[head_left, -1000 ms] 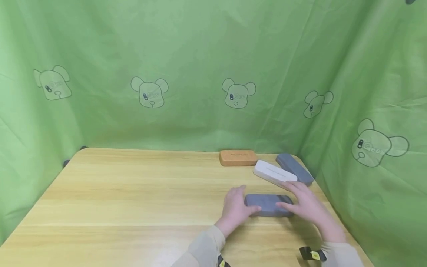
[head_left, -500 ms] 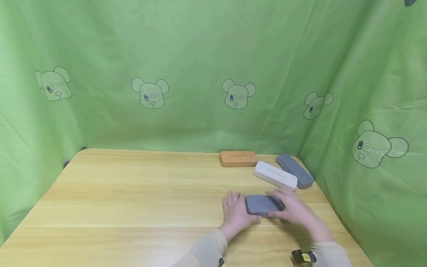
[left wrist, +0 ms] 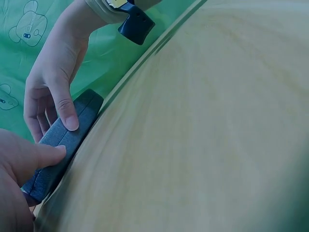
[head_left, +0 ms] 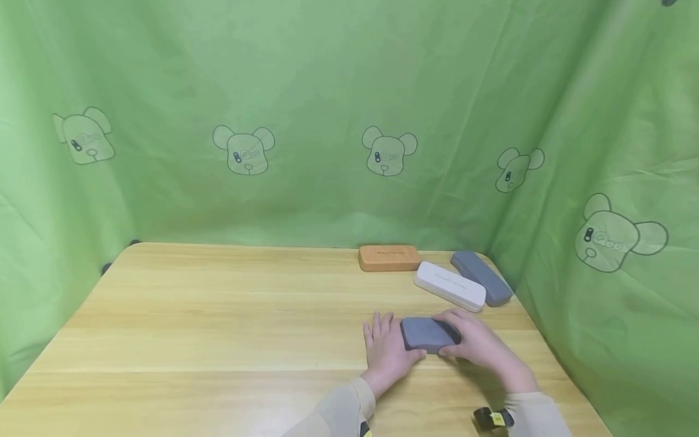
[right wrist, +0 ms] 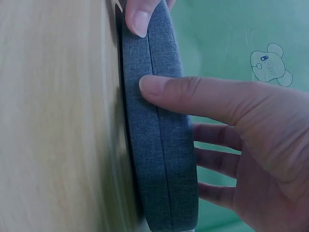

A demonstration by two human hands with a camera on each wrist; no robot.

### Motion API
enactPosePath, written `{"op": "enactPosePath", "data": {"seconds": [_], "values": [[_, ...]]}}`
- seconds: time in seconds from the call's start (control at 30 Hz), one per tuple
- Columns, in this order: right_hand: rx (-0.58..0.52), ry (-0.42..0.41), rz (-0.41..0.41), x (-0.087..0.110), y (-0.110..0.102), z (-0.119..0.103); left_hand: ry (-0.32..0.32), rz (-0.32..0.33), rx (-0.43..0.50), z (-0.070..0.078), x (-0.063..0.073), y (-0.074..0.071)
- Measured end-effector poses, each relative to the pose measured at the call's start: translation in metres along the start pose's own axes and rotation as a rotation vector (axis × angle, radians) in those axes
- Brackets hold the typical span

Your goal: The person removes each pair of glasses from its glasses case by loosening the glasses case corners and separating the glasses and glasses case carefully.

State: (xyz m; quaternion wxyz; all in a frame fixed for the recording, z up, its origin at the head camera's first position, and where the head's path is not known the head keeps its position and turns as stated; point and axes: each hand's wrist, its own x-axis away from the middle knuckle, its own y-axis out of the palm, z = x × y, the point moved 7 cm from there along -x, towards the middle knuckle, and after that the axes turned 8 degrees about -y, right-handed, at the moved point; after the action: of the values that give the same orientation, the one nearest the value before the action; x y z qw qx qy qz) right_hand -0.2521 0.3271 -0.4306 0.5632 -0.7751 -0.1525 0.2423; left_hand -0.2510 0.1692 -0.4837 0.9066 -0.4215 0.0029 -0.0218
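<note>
A grey-blue fabric glasses case (head_left: 423, 332) lies closed on the table, a lid seam running along its near side. My left hand (head_left: 386, 352) holds its left end, thumb along the near side and fingers spread forward beside it. From the right, my right hand (head_left: 479, 345) grips the case and covers part of its top. The right wrist view shows the right thumb (right wrist: 166, 89) over the seam of the case (right wrist: 161, 150), with fingers behind it. In the left wrist view the left thumb (left wrist: 48, 155) presses the same long side.
Further back on the wooden table (head_left: 218, 328) lie an orange case (head_left: 389, 258), a white case (head_left: 450, 287) and a second grey-blue case (head_left: 482, 278) at the right edge. Green curtain (head_left: 317, 200) with bear-head prints hangs behind and at both sides.
My right hand has moved left and closed onto the case. My left hand has turned slightly, its fingers now spread forward beside the left end. The case stays nearly in place.
</note>
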Motion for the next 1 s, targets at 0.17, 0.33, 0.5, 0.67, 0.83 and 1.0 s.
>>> {"op": "enactPosePath", "data": {"seconds": [0.17, 0.33, 0.5, 0.67, 0.83, 1.0], "values": [[-0.012, -0.013, 0.016, -0.001, -0.002, -0.001, -0.012, 0.000, -0.040, 0.000, -0.001, 0.001], [-0.015, -0.022, 0.005, -0.002, -0.003, 0.000, -0.015, -0.006, -0.046, -0.001, -0.001, 0.003], [-0.019, -0.037, -0.008, -0.001, -0.003, 0.000, -0.005, -0.001, -0.030, 0.001, 0.001, 0.002], [-0.048, -0.039, -0.033, -0.001, -0.004, 0.002, -0.003, 0.001, 0.004, 0.001, 0.003, 0.001], [-0.120, -0.022, -0.046, 0.001, -0.004, 0.009, -0.009, -0.001, -0.020, 0.002, 0.003, 0.000], [-0.178, 0.017, -0.018, 0.004, -0.005, 0.019, -0.001, -0.002, -0.031, 0.003, 0.004, 0.000]]}}
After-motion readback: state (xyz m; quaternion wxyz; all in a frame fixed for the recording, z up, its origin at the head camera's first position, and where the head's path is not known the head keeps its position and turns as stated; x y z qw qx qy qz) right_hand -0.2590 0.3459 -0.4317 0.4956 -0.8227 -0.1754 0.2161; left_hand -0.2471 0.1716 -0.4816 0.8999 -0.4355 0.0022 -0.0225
